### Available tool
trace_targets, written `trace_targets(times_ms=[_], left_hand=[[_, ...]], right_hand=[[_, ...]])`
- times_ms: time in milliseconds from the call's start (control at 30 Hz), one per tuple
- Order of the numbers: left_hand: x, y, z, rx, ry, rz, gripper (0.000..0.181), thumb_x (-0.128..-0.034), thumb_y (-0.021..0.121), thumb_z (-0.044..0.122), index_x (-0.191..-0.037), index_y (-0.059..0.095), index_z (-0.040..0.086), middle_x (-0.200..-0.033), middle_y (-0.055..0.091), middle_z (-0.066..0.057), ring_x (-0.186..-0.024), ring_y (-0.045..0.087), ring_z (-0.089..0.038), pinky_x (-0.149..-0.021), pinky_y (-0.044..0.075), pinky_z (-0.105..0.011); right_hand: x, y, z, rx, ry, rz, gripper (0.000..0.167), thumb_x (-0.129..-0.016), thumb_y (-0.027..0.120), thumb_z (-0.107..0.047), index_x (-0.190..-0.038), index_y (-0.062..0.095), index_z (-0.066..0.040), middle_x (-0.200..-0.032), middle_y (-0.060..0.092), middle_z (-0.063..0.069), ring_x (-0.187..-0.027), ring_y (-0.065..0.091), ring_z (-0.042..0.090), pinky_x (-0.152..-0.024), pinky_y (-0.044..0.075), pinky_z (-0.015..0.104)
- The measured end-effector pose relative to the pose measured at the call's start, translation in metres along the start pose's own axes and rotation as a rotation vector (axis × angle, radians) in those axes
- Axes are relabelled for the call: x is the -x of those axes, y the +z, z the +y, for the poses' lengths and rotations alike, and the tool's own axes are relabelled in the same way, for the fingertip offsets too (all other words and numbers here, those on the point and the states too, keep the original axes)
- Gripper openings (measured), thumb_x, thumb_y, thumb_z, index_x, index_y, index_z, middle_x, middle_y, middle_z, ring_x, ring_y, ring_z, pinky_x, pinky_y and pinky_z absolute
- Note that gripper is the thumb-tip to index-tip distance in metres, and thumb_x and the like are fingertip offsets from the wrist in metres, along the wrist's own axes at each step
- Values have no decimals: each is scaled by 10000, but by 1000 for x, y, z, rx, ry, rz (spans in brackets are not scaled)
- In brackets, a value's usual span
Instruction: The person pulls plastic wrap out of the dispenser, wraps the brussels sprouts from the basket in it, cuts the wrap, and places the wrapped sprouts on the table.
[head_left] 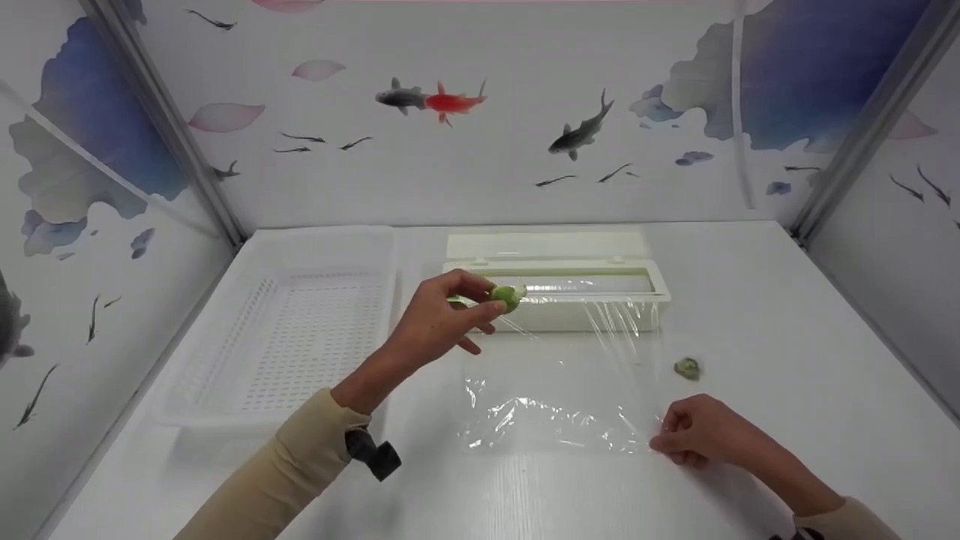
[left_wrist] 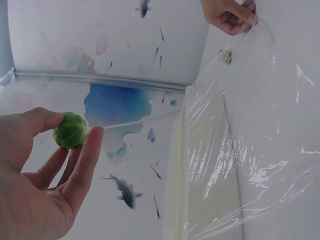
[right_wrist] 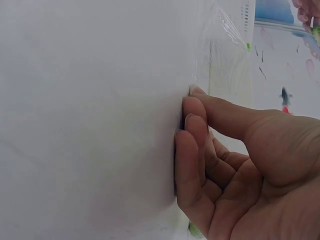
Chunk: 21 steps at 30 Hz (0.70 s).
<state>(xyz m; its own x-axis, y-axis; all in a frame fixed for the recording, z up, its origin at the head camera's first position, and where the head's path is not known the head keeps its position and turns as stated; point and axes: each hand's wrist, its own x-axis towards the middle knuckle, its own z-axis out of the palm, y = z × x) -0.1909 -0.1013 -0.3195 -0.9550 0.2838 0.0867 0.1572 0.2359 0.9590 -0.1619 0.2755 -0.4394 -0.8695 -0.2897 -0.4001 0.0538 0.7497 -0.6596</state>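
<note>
My left hand (head_left: 444, 319) pinches a green Brussels sprout (head_left: 508, 298) between thumb and fingers, up over the front of a cream plastic-wrap dispenser (head_left: 555, 319). In the left wrist view the sprout (left_wrist: 70, 131) shows its veined leaves. Clear plastic wrap (head_left: 555, 405) comes out of the dispenser and spreads over the table toward me. At its near right corner my right hand (head_left: 709, 431) pinches the film between thumb and forefinger. A second, paler Brussels sprout (head_left: 687, 368) lies on the table just beyond the right hand.
The dispenser's lid (head_left: 547, 244) is folded back, with the roll (head_left: 585, 284) showing inside. A white perforated basket (head_left: 214, 390) stands to the left. Printed wall panels (head_left: 480, 172) enclose the white table (head_left: 480, 499) at the back and both sides.
</note>
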Motion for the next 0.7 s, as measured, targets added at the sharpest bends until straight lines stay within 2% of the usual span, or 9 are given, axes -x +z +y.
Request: trace_targets(times_ms=[133,300,700], left_hand=[[1,13,-5,16,10,-37,348,-906,728,172,-1198,627,13,-1121,663,-169,-830,745,-251,-588,638,-371],[1,31,-12,16,21,-87,345,-906,734,179,-1189,627,14,-1113,665,-168,-809,740,-238,-576,635,-363],[-2,69,-41,52,-23,-183,282,-889,749,160,-1128,657,42,-1042,704,-94,-834,743,-304,-540,622,-328]], right_hand=[[0,0,-1,3,8,8,260,-858,794,-253,-820,627,-57,-645,630,-4,-591,574,125,-545,500,263],[1,1,-3,0,16,12,251,-855,798,-241,-816,630,-58,-645,631,-4,-591,576,123,-551,503,264],[2,1,-3,-19,11,12,258,-848,804,-241,-808,634,-52,-644,631,-3,-590,581,122,-552,513,262]])
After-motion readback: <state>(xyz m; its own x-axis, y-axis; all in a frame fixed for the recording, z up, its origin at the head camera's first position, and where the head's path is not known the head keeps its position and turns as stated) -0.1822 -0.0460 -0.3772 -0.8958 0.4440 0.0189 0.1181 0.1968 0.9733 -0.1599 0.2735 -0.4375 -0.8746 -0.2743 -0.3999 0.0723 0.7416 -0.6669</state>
